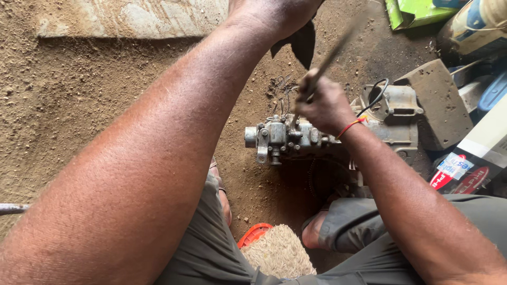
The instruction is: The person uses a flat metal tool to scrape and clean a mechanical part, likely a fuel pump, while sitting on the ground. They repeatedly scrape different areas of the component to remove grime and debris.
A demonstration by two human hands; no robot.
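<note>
A grey metal engine part (285, 138), a carburettor-like assembly, lies on the dirt floor between my feet. My right hand (322, 103) is closed around a long thin metal tool (331, 55) that points down at the top of that assembly. A red thread circles my right wrist. My left arm stretches up across the view. My left hand (272, 13) is at the top edge, mostly cut off, next to a dark rag (302, 43). Whether it grips the rag is unclear.
A larger grey engine block (398, 113) with a black wire sits right of the assembly. A flat stone slab (441, 103), green box (417, 11), bottles and printed packages crowd the right side. A concrete slab (132, 18) lies top left. A woven mat (277, 253) is under me.
</note>
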